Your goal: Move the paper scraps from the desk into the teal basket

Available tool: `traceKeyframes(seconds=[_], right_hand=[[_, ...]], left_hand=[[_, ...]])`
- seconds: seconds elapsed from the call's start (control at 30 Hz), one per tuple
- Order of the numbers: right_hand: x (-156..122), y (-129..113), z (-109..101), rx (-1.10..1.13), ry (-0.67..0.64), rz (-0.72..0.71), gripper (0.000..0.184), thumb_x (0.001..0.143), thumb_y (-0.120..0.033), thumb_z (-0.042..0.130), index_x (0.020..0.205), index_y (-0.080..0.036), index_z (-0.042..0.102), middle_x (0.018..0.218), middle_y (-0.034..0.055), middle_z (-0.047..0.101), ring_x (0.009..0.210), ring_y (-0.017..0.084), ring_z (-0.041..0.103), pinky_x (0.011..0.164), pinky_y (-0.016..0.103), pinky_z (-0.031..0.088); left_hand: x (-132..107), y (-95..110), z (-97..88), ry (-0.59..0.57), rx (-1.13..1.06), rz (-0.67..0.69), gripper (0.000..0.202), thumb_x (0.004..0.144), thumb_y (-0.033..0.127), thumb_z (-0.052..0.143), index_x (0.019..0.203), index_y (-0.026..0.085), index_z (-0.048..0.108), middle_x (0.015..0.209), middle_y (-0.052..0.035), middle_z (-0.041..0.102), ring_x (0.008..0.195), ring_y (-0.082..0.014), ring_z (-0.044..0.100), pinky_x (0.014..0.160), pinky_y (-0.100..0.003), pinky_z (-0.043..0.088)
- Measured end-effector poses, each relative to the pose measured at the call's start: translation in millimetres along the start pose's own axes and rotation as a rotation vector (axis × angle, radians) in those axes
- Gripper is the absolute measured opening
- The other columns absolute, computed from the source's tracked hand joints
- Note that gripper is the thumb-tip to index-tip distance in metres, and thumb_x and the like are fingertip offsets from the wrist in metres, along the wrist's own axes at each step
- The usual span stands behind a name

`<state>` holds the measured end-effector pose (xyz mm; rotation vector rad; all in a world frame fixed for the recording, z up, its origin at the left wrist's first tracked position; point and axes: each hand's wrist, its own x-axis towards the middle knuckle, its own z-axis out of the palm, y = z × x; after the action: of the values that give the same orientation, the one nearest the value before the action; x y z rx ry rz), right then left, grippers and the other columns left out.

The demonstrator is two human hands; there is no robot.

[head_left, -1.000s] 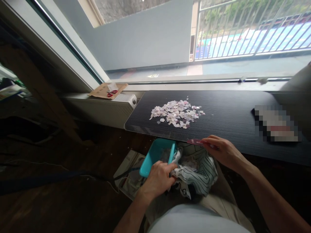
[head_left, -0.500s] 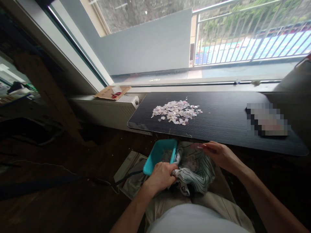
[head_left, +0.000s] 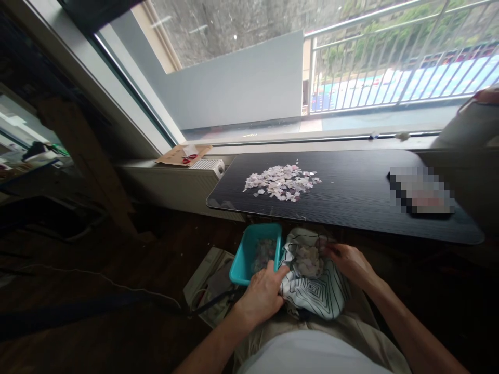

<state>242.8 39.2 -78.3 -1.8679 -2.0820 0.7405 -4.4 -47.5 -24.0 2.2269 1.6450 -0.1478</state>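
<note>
Just beside teal basket (head_left: 244, 254), bag (head_left: 316, 296) tight in left hand (head_left: 263, 291), right hand's (head_left: 353, 262) grip unclear

One left hand (head_left: 262, 292), one right hand (head_left: 353, 266): two in all. One table (head_left: 358, 195), one blue-green bin (head_left: 242, 262), one patterned cloth (head_left: 322, 296), one radiator (head_left: 191, 184), one pair of scissors (head_left: 189, 158) and one railing (head_left: 413, 75) are in view. The paper scraps (head_left: 278, 182) are too many to count.
</note>
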Motion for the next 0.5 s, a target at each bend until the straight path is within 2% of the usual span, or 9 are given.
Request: traceKeyframes(seconds=[0.17, 0.33, 0.43, 0.5], right_hand=[[7.1, 9.3, 13.0, -0.014, 0.081, -0.09, 0.036, 0.086, -0.036, 0.041, 0.09, -0.018, 0.072, 0.083, 0.0108, 0.072, 0.08, 0.025, 0.066, 0.063, 0.029, 0.041], [14.1, 10.0, 11.5, -0.044, 0.122, -0.12, 0.04, 0.087, -0.039, 0.039, 0.076, -0.017, 0.07, 0.074, 0.0122, 0.068, 0.071, 0.023, 0.063, 0.061, 0.029, 0.038], [15.1, 11.4, 8.4, -0.071, 0.165, -0.14, 0.041, 0.087, -0.04, 0.039, 0.069, -0.017, 0.068, 0.068, 0.0108, 0.066, 0.065, 0.021, 0.06, 0.059, 0.029, 0.037], [13.6, 12.3, 3.7, -0.06, 0.162, -0.159, 0.039, 0.087, -0.04, 0.04, 0.072, -0.018, 0.069, 0.067, 0.0091, 0.065, 0.064, 0.02, 0.06, 0.059, 0.028, 0.037]], left_hand=[[-4.5, 4.7, 4.9, -0.033, 0.03, 0.044, 0.048, 0.066, 0.015, 0.057, 0.112, 0.027, 0.053, 0.102, -0.0054, 0.047, 0.085, -0.0224, 0.055, 0.075, -0.034, 0.047], [7.2, 5.1, 7.8, -0.045, 0.112, 0.05, 0.043, 0.068, 0.017, 0.059, 0.11, 0.025, 0.055, 0.097, -0.0067, 0.051, 0.081, -0.0233, 0.058, 0.07, -0.034, 0.048], [17.3, 4.9, 9.9, -0.075, 0.148, 0.075, 0.021, 0.07, 0.016, 0.056, 0.089, 0.02, 0.062, 0.088, -0.008, 0.054, 0.076, -0.0225, 0.058, 0.068, -0.032, 0.048], [21.4, 4.7, 9.2, -0.085, 0.147, 0.1, 0.01, 0.071, 0.018, 0.057, 0.08, 0.019, 0.063, 0.086, -0.0085, 0.055, 0.075, -0.0219, 0.058, 0.067, -0.031, 0.047]])
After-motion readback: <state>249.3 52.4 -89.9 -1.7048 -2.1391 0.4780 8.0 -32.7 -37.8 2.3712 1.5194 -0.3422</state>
